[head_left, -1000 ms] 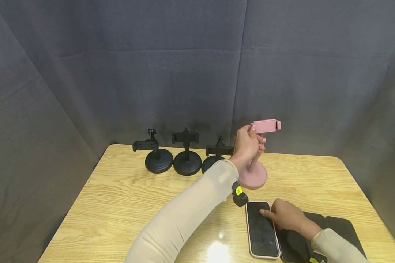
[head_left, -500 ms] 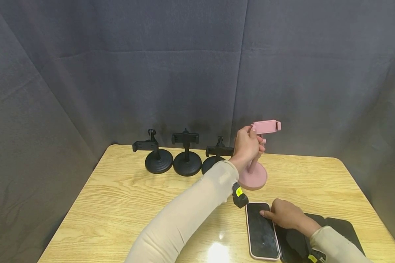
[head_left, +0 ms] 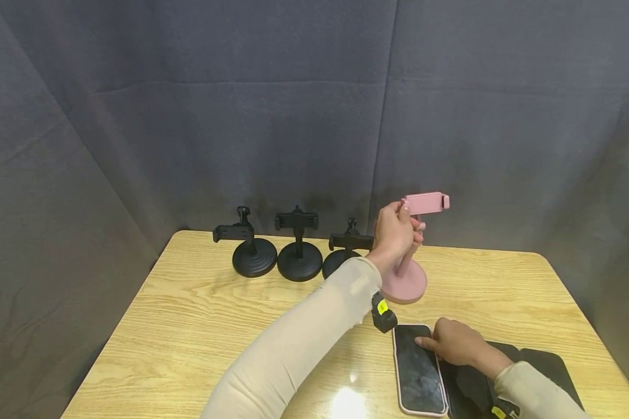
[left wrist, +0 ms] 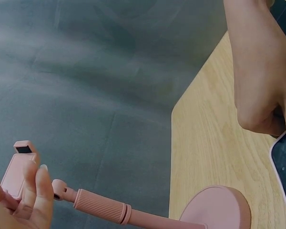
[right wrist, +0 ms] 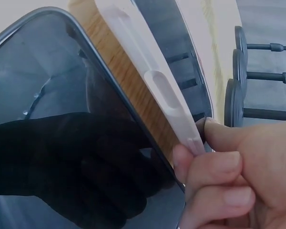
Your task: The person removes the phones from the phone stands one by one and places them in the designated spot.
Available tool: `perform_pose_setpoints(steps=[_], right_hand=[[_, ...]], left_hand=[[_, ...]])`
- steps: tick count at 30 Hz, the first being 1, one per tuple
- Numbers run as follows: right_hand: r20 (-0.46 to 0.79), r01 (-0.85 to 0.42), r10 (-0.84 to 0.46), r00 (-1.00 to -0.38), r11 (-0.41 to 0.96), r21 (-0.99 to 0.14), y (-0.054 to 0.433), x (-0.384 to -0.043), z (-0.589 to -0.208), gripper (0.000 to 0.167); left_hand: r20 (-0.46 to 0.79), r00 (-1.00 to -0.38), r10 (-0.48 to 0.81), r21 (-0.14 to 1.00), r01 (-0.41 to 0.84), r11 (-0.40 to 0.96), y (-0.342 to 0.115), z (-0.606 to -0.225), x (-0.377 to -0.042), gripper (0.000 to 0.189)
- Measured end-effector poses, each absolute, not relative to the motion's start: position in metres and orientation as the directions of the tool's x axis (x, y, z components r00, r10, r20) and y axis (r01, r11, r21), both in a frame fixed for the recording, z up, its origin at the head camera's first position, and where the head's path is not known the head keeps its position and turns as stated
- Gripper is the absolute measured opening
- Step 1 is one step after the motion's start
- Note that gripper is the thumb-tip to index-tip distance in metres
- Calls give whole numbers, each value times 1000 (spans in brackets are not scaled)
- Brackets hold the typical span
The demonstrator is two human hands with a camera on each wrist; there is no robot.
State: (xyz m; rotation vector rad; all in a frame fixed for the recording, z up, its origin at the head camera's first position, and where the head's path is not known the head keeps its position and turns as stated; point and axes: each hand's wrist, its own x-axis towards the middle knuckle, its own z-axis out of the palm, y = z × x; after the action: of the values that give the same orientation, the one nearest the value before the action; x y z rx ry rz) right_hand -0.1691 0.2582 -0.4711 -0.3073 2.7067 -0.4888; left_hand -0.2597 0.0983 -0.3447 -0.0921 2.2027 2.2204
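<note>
A pink phone stand (head_left: 405,285) with a round base stands on the table, its clamp (head_left: 427,203) raised at the top. My left hand (head_left: 395,228) holds the clamp's left end, fingers curled behind it; the left wrist view shows the ribbed pole (left wrist: 100,207) below those fingers. Lower down, a phone in a pale pink case (head_left: 419,372) lies with its dark screen up. My right hand (head_left: 455,342) pinches its upper right edge, with the thumb on the screen and curled fingers along the side (right wrist: 164,88).
Three black phone stands, the left one (head_left: 254,257), the middle one (head_left: 300,262) and the partly hidden right one (head_left: 340,259), line the table's back. Dark phones or tablets (head_left: 547,368) lie right of the pink-cased phone, partly under the right arm. A grey curtain (head_left: 241,116) hangs behind.
</note>
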Motion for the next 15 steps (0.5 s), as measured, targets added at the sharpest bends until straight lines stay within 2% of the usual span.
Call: perform_pose_setpoints(steps=[15], right_hand=[[-328,-141,-269,-905,920,-365,258,-171,-471,48]], left_hand=[[-59,-998,-34,998,-59,5,99,-345,-261,26]])
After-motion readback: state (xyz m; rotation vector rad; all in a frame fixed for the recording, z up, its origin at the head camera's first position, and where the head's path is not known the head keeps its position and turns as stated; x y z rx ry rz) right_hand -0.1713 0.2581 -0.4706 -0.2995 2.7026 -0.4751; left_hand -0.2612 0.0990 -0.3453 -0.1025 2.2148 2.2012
